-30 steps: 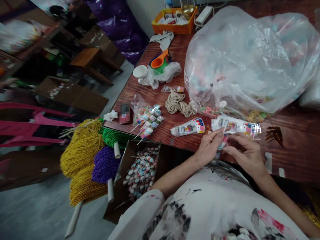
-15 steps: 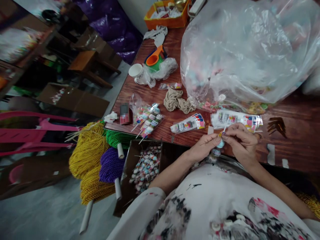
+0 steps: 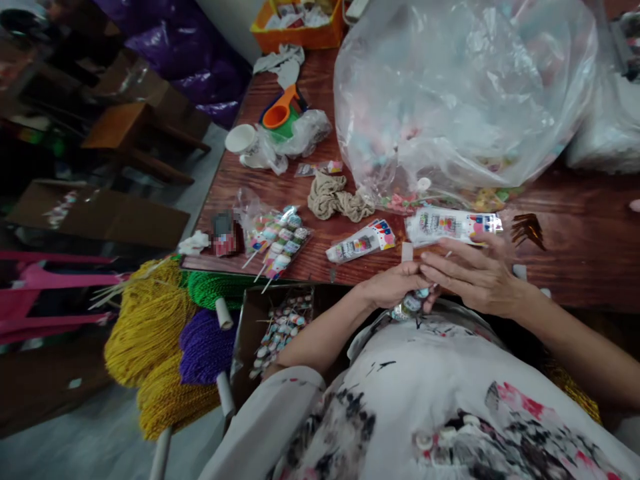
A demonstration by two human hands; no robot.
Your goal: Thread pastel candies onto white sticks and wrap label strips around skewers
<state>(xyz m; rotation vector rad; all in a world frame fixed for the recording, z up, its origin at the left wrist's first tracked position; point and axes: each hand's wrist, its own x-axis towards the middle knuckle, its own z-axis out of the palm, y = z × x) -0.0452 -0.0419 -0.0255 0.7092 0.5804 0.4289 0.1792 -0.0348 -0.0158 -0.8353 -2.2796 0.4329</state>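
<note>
My left hand (image 3: 397, 285) is closed on a marshmallow stick in a clear bag (image 3: 409, 305), low against the shirt at the table edge. My right hand (image 3: 483, 279) reaches across from the other side, its long fingers over the left fingertips and its thumb underneath, pinching the bag's neck. A bit of white stick shows between the right fingers. Just beyond lie a stack of printed clear bags (image 3: 443, 225) and a smaller fan of bags (image 3: 361, 241). Gold twist ties (image 3: 529, 230) rest to the right. Filled marshmallow bags (image 3: 284, 243) lie on the left.
A big clear sack (image 3: 460, 93) covers the table's back. Crumpled tan cloth (image 3: 336, 197), a white cup (image 3: 241, 139), an orange scoop (image 3: 277, 116) and an orange basket (image 3: 300, 37) stand around it. Below left are a carton of marshmallow sticks (image 3: 245, 347) and yellow cord bundles (image 3: 145, 327).
The view has swung to the right. My right hand's fingers have gone from a curled pinch to stretched across the left fingertips, and the bagged marshmallow stick now tilts to the left.
</note>
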